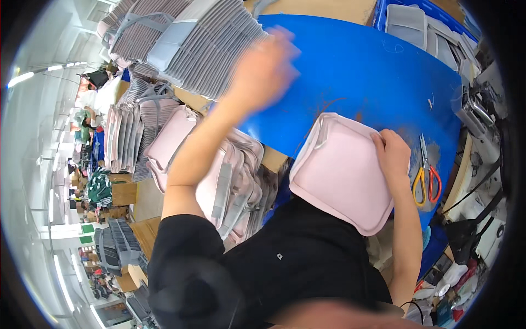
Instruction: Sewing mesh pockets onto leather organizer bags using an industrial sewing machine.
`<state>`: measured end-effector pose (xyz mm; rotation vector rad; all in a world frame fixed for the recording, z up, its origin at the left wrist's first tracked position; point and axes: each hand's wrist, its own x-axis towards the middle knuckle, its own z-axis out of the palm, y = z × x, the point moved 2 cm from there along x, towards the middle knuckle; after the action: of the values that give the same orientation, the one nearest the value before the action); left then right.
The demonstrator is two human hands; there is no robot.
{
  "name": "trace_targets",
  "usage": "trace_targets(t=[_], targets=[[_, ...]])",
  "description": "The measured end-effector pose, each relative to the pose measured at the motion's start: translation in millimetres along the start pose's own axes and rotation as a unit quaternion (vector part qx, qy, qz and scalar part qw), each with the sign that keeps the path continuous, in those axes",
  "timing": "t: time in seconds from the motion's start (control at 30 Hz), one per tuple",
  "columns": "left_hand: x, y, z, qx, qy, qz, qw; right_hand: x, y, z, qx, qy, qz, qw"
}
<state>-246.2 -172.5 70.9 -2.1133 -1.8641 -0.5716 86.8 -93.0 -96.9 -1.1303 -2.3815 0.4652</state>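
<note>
A pink, rounded-square fabric panel with raised piped edges (342, 170) lies at the near edge of the blue work surface, partly overhanging it toward my body. My right hand (393, 156) grips its right edge, the fingertips bent over the top corner. My left hand (268, 71) is smeared by motion at the right end of a tall stack of grey panels (211, 46); whether its fingers touch the stack or hold anything cannot be made out. Orange-and-yellow-handled scissors (426, 172) lie just right of my right hand.
The blue work surface (350, 71) carries loose threads. More pink panels (213, 186) are piled below my left forearm. A blue crate (383, 16) with grey pieces stands at the far right. A sewing machine (476, 112) borders the right side.
</note>
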Motion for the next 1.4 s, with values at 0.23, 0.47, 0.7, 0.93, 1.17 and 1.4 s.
trace_targets(t=[0.23,0.47,0.7,0.93,1.17,1.4], targets=[[24,-222,-93,0.290,0.011,-0.211,0.934,14,-4,-2,0.000,-0.028,0.054,0.998],[14,-157,-111,0.174,0.005,-0.105,0.979,6,10,-2,0.016,-0.034,0.100,0.994],[-71,86,-39,-0.117,-0.117,0.320,0.933,15,54,7,0.603,-0.074,0.301,0.735],[-109,165,-6,-0.381,-0.292,0.341,0.808,-14,-10,-74,0.478,-0.455,0.205,0.723],[-75,120,102,-0.301,-0.274,0.071,0.911,-64,-32,-62,-0.032,-0.180,-0.022,0.983],[-44,135,133,-0.255,-0.234,0.154,0.925,-60,-14,-54,0.238,-0.268,0.125,0.925]])
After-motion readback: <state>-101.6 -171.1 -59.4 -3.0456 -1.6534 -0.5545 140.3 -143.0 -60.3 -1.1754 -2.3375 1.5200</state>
